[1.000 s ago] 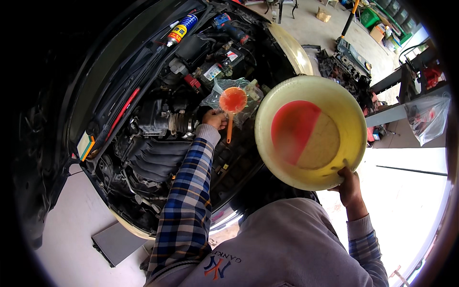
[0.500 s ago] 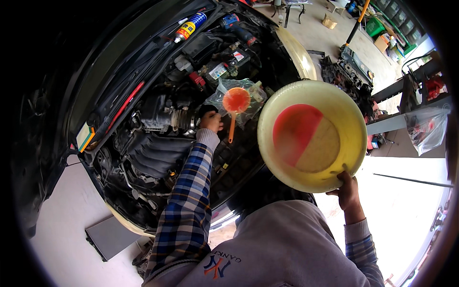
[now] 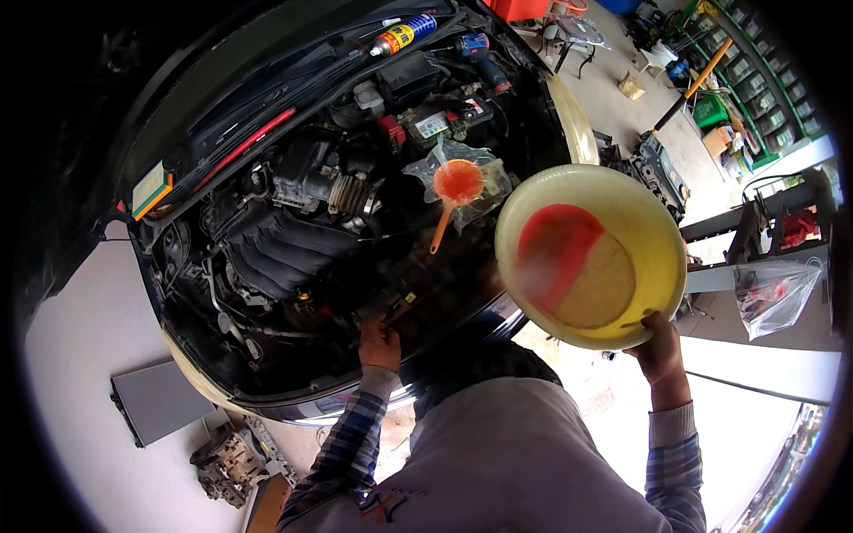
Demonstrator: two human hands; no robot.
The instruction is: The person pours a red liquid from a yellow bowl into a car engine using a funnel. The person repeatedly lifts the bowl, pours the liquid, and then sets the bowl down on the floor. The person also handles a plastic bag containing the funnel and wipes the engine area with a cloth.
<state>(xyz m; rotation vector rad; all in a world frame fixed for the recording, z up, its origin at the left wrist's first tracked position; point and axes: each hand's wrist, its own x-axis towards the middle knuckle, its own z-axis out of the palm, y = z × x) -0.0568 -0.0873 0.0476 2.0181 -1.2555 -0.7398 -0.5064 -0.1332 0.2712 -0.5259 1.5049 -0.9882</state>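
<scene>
My right hand grips the lower right rim of a large yellow-green plastic basin, which is held out past the front of a car. The red patch on the basin's left half looks like pooled liquid. My left hand is at the front edge of the car's engine bay, fingers curled. Something dark shows by those fingers, too unclear to name. Beyond it, an orange long-handled funnel or scoop stands on a clear plastic bag in the bay.
Toward the windshield lie a blue-and-yellow spray can, a cordless power tool and an air filter. A car battery sits in the bay. A flat grey panel is on the floor at left. A clear bag hangs at right.
My left hand has drawn back from beside the orange funnel to the bay's front edge. The basin, still in my right hand, sits slightly right, and the whole view has shifted.
</scene>
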